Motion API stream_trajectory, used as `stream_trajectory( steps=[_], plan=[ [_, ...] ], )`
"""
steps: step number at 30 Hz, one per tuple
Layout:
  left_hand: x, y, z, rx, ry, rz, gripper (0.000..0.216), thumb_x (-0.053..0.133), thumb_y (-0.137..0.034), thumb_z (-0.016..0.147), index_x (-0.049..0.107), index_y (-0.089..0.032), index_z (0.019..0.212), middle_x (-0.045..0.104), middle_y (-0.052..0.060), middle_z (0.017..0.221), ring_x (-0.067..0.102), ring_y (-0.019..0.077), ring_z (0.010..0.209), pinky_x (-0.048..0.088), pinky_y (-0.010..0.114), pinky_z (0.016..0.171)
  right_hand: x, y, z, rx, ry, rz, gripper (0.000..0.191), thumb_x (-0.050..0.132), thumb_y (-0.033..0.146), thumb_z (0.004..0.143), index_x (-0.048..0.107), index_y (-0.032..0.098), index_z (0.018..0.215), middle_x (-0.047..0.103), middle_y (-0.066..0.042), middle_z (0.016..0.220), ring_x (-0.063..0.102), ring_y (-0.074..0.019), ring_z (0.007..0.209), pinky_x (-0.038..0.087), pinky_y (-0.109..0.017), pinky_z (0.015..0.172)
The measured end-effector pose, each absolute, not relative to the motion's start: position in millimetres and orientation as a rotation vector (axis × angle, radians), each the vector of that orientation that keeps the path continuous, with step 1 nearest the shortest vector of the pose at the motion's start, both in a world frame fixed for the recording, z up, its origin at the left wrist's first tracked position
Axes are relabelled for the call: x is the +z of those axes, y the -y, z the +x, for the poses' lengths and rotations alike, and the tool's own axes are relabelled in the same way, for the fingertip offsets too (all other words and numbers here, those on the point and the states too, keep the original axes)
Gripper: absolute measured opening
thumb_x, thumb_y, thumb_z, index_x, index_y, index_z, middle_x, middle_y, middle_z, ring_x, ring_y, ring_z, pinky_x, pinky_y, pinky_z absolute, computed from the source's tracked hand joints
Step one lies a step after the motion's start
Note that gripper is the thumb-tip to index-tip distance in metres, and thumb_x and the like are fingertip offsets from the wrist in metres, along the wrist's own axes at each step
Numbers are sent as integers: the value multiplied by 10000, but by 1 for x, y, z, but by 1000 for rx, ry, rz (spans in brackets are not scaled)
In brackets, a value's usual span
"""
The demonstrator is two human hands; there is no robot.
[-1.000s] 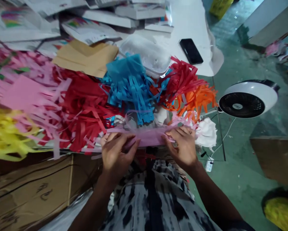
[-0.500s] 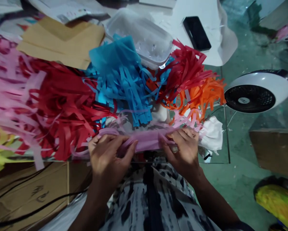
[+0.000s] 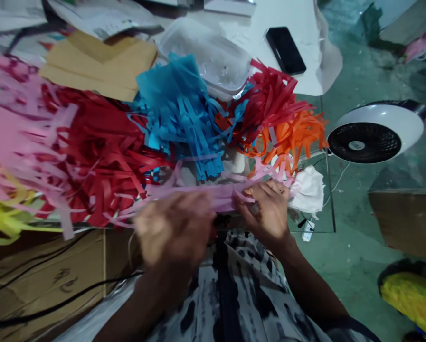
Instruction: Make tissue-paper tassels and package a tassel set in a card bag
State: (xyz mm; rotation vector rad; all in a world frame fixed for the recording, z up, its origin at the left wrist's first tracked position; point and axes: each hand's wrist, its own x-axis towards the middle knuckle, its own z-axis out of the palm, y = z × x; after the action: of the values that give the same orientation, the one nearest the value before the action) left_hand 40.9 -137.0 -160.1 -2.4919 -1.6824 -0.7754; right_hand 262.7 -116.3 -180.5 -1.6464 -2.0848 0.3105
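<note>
A strip of lilac fringed paper (image 3: 213, 195) lies stretched across the near edge of the table. My right hand (image 3: 268, 213) pinches its right end, fingers curled over the paper. My left hand (image 3: 173, 230) is smeared by motion just below the strip's left part, over a dark red thing at the table edge that I cannot make out; its fingers do not show clearly. Behind the strip lie heaps of fringed paper: blue (image 3: 184, 114), red (image 3: 102, 156), and orange (image 3: 291, 135).
A clear plastic tub (image 3: 205, 52) and a black phone (image 3: 286, 50) lie at the back on white paper. Brown envelopes (image 3: 99, 64) sit back left. A white fan (image 3: 374, 133) stands on the green floor at right; a cardboard box (image 3: 49, 280) sits below the table at left.
My left hand has come off the strip's left end and moved right and toward me, now blurred. My right hand keeps its pinch on the right end.
</note>
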Motion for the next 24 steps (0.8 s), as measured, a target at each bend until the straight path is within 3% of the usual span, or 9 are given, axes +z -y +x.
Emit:
stream_trajectory(
  steps=[5,8,12,17,21,24],
  plan=[
    [-178,146,63,-681,1458,-2841,511,623,-396,1008,593,-144,1452,635,111,1483,574,292,1400,351,458,1217,-180,114,264,260,2135,-1688,185,596,358,984,666,211,897,748,-53,908,611,-255,920,330,-419,884],
    [-185,148,60,-639,1480,-2852,520,602,-407,1018,579,-171,1480,582,97,1536,550,295,1429,375,471,1207,-174,115,275,92,2110,-1780,188,569,355,1004,674,217,930,739,-54,896,610,-265,921,347,-428,879],
    [-186,150,57,-623,1476,-2874,520,605,-419,1012,580,-215,1490,537,90,1574,517,312,1460,387,508,1201,-162,129,284,-335,1958,-1759,211,597,297,970,701,210,1132,735,-126,1105,611,-329,1064,376,-473,894],
    [-185,152,60,-619,1508,-2858,502,613,-413,1007,601,-213,1467,535,106,1573,505,329,1468,391,532,1188,-167,145,270,-99,2324,-1251,345,615,124,946,707,263,1248,794,-30,1180,680,-243,1119,402,-439,994],
    [-187,154,27,-560,1542,-2765,527,615,-373,1014,539,-232,1516,581,98,1535,539,327,1438,370,565,1194,-179,141,269,-14,2334,-1286,316,645,154,961,722,254,1251,779,-27,1257,706,-228,1121,379,-450,1052],
    [-183,160,-19,-592,1618,-2614,509,670,-329,980,582,-264,1477,658,94,1453,602,350,1368,402,585,1170,-179,134,275,13,2322,-1255,247,666,179,981,746,274,1194,790,-9,1227,724,-206,1082,386,-437,1032]
  ],
)
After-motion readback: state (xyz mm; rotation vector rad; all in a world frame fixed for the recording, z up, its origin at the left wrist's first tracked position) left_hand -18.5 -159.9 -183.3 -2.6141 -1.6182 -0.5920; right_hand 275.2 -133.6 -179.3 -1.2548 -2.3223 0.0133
